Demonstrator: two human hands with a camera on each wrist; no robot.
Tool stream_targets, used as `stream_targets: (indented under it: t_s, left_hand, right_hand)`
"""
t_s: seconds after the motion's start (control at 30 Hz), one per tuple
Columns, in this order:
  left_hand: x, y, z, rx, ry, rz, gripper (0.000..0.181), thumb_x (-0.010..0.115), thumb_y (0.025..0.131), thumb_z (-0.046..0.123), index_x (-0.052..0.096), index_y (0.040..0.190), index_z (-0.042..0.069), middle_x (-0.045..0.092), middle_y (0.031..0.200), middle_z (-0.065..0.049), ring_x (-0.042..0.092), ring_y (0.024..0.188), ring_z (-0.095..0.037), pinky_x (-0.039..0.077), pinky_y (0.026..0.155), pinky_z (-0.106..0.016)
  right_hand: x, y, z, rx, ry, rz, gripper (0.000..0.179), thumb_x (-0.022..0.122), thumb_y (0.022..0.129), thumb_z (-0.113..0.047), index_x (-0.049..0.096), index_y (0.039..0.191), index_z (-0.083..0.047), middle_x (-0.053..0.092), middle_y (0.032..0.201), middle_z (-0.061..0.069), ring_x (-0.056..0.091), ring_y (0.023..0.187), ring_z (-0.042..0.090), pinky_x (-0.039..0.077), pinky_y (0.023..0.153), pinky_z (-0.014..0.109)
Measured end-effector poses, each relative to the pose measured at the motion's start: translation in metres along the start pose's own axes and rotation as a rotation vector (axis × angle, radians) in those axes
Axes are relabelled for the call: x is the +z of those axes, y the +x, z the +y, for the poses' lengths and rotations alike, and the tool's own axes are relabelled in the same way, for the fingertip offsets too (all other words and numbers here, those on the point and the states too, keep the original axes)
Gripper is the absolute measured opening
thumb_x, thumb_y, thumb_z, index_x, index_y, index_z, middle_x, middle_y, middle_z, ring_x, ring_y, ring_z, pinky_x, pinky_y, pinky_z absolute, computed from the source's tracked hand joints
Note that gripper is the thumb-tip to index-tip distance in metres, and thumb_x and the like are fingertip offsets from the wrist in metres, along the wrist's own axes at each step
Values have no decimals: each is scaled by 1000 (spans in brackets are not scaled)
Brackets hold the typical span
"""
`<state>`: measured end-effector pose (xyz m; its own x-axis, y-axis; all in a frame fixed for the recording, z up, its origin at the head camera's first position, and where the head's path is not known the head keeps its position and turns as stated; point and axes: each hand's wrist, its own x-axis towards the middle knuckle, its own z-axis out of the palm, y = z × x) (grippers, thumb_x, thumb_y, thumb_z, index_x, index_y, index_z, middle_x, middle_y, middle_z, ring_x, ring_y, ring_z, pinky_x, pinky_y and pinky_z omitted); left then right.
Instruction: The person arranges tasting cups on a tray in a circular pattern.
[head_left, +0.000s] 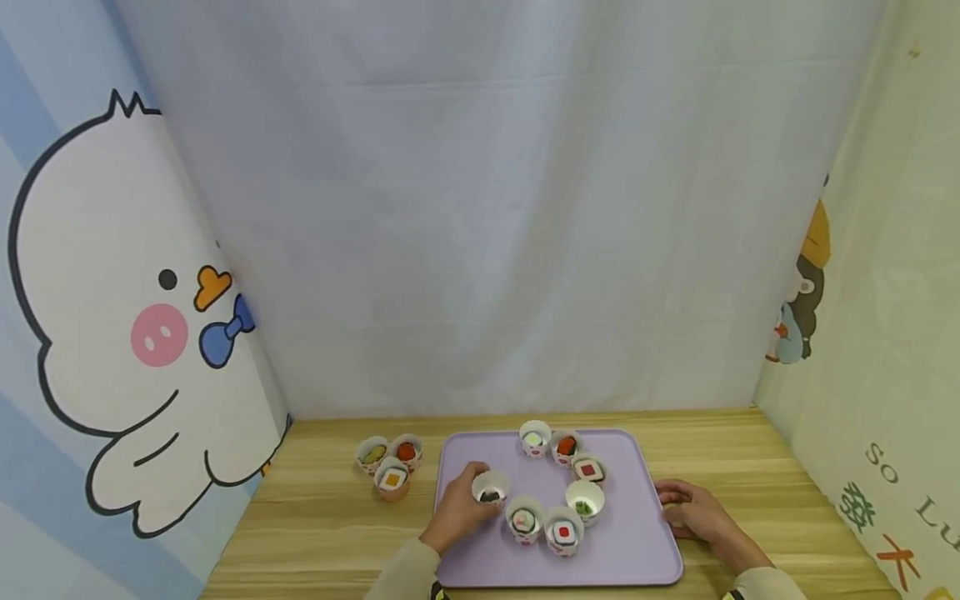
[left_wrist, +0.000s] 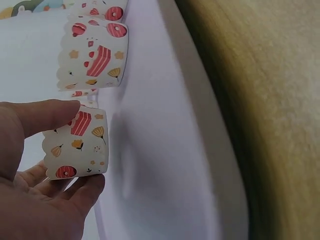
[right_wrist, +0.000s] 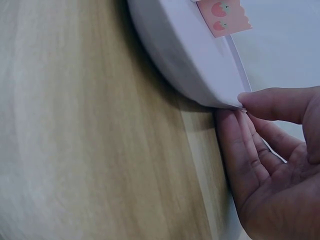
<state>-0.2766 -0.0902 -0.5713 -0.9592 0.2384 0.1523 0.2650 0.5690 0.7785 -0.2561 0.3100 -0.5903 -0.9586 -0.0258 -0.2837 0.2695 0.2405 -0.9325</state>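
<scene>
My left hand holds a white paper baking cup over the left part of a lilac tray. In the left wrist view, thumb and fingers grip opposite sides of that cup, which has a cake and flower print. Something dark lies inside it. At the tray's right edge, my right hand pinches the rim, thumb above and fingers below in the right wrist view. Close beside the held cup stand a cup with a pink-and-white piece and one with a red-centred white piece.
Several more cups stand on the tray, among them one with a green piece and one with an orange-red topping. Left of the tray, three cups cluster on the wooden table, one holding a yellow-centred piece. A pale curtain hangs behind.
</scene>
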Motion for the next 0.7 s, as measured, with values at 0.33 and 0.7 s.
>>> stream_targets:
  t_s: [0.33,0.7]
  left_hand:
    - [12,5,-6,18,17,-24,56,84,70,9,55,119,3,68,110,-17,63,98,-27,50,83,-38]
    - [14,-2,-6,34,40,-68,57,84,72,11,55,121,3,67,114,-17,63,103,-29,50,87,-42]
  right_hand:
    - [1,0,-2,6,-4,4,58,61,79,7,46,135,11,59,103,6,60,85,16,57,71,36]
    - [2,-1,-3,27,-25,31,57,62,79,7,47,135,9,60,103,7,60,86,16,56,71,35]
